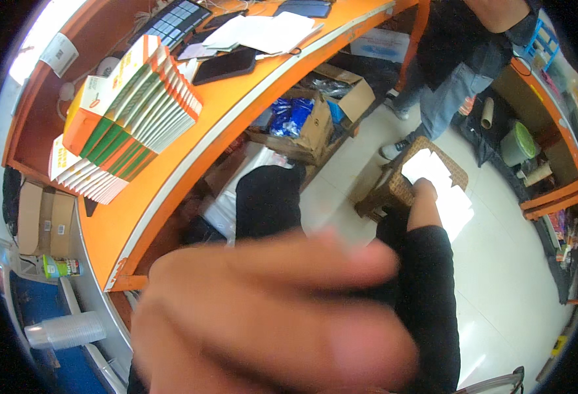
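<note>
Close in front, my left hand (269, 315) is large and blurred, reaching across from the lower left. Its index finger and thumb are apart, and nothing shows between them. Farther off at the right, my right hand (424, 190), below a black sleeve, is closed on white papers (427, 165) over a wicker stool (394, 187). The papers are overexposed, and the fingertips are hard to make out. Left of the hands, tall stacks of booklets (128, 111) with orange, green and white covers lean on an orange counter (216, 134).
A person (456, 85) in jeans stands beyond the stool. Loose sheets (262, 31) and a dark phone (225, 66) lie on the counter. Open cardboard boxes (315, 128) hold blue packets below it. Stacked clear plastic cups (65, 330) are at lower left; orange shelving (555, 194) lines the right.
</note>
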Demonstrator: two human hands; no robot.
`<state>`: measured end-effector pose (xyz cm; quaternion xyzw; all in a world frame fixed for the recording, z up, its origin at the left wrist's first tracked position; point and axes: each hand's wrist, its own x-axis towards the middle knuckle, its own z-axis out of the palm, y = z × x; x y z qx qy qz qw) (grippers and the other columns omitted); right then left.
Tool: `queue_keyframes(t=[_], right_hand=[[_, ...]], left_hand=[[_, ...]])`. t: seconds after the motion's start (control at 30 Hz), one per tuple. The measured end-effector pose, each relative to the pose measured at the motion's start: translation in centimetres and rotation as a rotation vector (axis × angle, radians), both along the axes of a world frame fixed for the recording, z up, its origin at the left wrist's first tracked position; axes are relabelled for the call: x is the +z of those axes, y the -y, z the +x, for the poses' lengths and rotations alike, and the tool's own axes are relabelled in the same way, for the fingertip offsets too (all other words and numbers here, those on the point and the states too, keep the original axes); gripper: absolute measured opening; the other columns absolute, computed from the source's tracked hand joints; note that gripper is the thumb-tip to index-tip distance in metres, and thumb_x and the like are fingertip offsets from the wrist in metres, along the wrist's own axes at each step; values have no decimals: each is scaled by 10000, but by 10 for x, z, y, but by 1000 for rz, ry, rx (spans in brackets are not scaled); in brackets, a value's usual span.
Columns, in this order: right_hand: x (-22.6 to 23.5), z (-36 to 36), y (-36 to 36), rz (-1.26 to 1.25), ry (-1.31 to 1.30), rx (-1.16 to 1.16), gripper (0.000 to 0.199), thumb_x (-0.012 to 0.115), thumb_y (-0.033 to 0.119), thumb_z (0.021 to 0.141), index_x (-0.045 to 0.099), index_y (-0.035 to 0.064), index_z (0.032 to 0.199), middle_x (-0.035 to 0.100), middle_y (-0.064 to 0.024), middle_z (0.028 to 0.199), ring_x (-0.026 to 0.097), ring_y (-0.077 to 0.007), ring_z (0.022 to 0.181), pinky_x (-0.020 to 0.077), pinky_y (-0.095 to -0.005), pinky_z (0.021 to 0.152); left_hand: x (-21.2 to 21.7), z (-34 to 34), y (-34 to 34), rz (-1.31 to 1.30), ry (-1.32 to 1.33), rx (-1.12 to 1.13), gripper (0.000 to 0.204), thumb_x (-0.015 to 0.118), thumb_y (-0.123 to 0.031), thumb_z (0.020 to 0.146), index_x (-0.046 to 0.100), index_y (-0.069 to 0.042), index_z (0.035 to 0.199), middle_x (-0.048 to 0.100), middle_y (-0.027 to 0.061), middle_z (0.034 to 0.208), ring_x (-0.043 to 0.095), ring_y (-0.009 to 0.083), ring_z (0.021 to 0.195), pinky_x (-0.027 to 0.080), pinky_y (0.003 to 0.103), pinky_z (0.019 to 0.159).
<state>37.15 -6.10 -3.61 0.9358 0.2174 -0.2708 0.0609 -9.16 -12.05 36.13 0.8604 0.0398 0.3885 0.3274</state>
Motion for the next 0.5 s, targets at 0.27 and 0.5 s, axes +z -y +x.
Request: queue_keyframes(t=[0.27,0.5], right_hand=[[24,-31,7,13,84,79,305,558,182,897,664,126,1177,622,-78,1255,595,-288,1155,471,-449,906],[35,-47,0,13,146,234,291,548,177,898,675,109,1151,645,-83,1210,622,-258,1114,512,-395,867]], left_hand=[[-1,12,17,393,-128,58,617,462,-556,885,582,24,1059,593,172,1024,554,270,931,415,383,839],[4,-16,16,792,-167,416,695,436,-663,837,567,3,987,575,135,926,536,269,805,418,380,739]])
